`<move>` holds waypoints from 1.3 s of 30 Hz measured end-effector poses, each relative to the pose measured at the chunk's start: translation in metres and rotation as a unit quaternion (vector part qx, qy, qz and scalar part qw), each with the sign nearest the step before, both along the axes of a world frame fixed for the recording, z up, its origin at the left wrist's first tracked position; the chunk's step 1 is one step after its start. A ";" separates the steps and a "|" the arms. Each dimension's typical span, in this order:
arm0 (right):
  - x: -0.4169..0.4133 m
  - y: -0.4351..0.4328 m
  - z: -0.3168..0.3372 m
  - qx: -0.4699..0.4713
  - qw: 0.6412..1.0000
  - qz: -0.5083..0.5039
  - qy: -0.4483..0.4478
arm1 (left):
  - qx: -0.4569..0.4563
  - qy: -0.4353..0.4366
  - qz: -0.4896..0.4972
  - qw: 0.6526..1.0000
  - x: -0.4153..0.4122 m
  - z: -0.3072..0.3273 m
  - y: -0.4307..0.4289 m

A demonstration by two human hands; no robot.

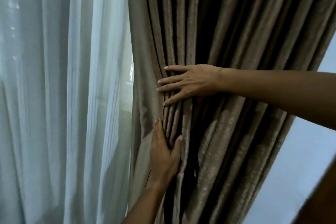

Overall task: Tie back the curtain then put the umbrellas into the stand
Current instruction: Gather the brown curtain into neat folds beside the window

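The brown curtain (227, 42) hangs in the middle and right of the view, drawn into a narrow waist where both hands meet it. The right hand (189, 83) reaches in from the right and lies flat on the front of the bunch, its fingers (169, 84) spread and extended across the folds, gripping nothing; it seems placed there to press the pleats together. The left hand (165, 152) comes up from below, its thumb on the front of the folds and its fingers running along the curtain's left edge, loosely cupping the gathered cloth rather than clenching it (how far the fingers wrap behind is hidden). Held this way, the fabric is likely being collected for tying; no tie-back shows, and neither the umbrellas nor the stand are in view.

The curtain is heavy, with a dull sheen, a faintly mottled weave on the ridges and deep dark hollows between long vertical pleats. A smoother, plainer panel runs down its left edge. Beside it hangs a sheer white curtain (54, 96), thin and softly rippled, letting pale light through.
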State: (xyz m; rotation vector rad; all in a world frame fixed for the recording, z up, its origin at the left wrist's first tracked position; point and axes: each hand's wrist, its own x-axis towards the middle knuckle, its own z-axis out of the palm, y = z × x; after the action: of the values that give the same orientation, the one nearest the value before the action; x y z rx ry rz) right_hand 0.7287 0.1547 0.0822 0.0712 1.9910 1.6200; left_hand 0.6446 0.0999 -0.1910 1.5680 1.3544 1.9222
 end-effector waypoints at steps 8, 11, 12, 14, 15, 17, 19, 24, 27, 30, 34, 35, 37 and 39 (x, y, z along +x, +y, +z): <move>-0.002 -0.018 0.003 -0.053 0.998 -0.033 0.003 | 0.008 0.014 -0.045 0.999 0.019 0.006 0.005; 0.023 -0.030 0.011 -0.066 0.995 -0.076 0.006 | 0.021 0.027 -0.048 0.998 0.040 0.005 -0.001; 0.033 -0.035 0.014 -0.070 0.994 -0.085 0.009 | 0.024 0.025 -0.059 0.998 0.048 0.007 -0.005; 0.052 -0.048 0.021 -0.075 0.993 -0.091 0.015 | 0.034 0.020 -0.087 0.995 0.065 0.012 -0.016; 0.061 -0.053 0.023 -0.077 0.993 -0.087 0.019 | 0.039 0.020 -0.101 0.994 0.072 0.015 -0.021; 0.086 -0.066 0.026 -0.078 0.994 -0.070 0.031 | 0.050 0.029 -0.116 0.992 0.091 0.019 -0.032; 0.100 -0.074 0.023 -0.063 0.997 -0.036 0.032 | 0.058 0.042 -0.124 0.990 0.101 0.020 -0.035; 0.165 -0.087 0.017 -0.048 0.996 0.024 0.070 | 0.038 0.079 -0.147 0.985 0.150 0.026 -0.055; 0.208 -0.093 0.012 -0.064 0.991 0.040 0.111 | 0.024 0.087 -0.156 0.984 0.181 0.025 -0.064; 0.253 -0.099 0.006 -0.076 0.987 0.031 0.139 | 0.013 0.092 -0.155 0.984 0.218 0.023 -0.072; 0.305 -0.103 0.001 -0.076 0.984 0.031 0.161 | 0.017 0.082 -0.148 0.985 0.265 0.022 -0.074; 0.316 -0.102 0.000 -0.079 0.982 0.035 0.169 | 0.017 0.082 -0.131 0.988 0.275 0.022 -0.074; 0.330 -0.098 -0.001 -0.077 0.980 0.042 0.178 | 0.000 0.094 -0.085 0.992 0.292 0.024 -0.073; 0.338 -0.091 -0.003 -0.065 0.979 0.053 0.185 | -0.029 0.110 -0.052 0.992 0.304 0.030 -0.070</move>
State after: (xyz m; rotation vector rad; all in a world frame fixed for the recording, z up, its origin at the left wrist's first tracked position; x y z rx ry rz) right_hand 1.0669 0.0633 0.0790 0.2376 2.4147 1.6298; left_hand 0.9491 0.0301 -0.1612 1.8280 1.3686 1.6734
